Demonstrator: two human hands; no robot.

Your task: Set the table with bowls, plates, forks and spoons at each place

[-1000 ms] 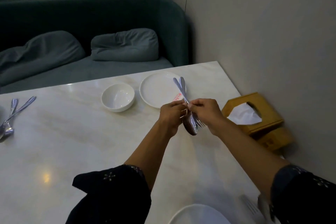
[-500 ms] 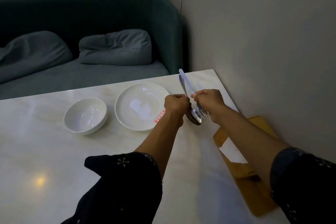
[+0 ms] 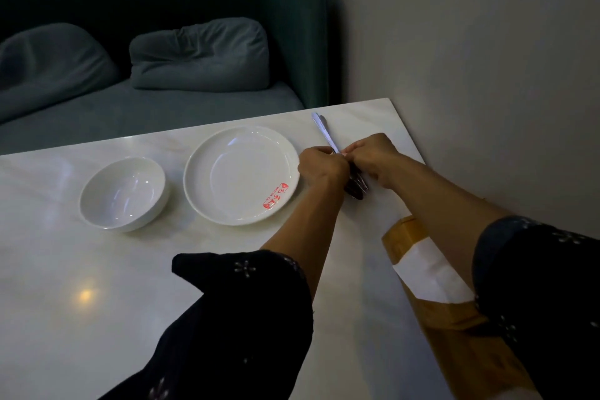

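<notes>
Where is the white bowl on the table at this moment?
In the head view the white bowl stands on the table, left of centre, just left of the white plate and apart from both hands.

I see a white bench [image 3: 97,269] with a shiny top. A white plate [image 3: 242,175] sits on it, with a small red mark near its rim. Left of the plate, close but not touching, is a white bowl [image 3: 123,193]. Right of the plate lie a fork and spoon [image 3: 324,130], side by side, partly hidden. Further right of the plate is a wooden tissue box [image 3: 454,318] by the wall.
</notes>
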